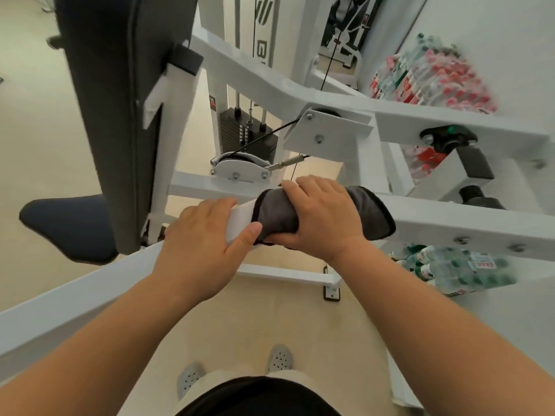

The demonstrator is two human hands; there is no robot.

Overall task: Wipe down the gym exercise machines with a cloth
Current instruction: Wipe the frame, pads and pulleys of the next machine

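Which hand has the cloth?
The right hand: its fingers wrap the grey cloth over the white bar. The left hand grips the bare bar beside it.

We see bright, soft, even light with no hard shadows, only a mild sheen on the white machine frame (pixel 450 217) and a pale, slightly washed-out floor (pixel 45 130). The middle is sharp, with the grey cloth (pixel 276 213) crisp. Toward the edges the wide lens bows the frame's beams, and the bottle packs (pixel 435 76) on the right are smeared with blur.
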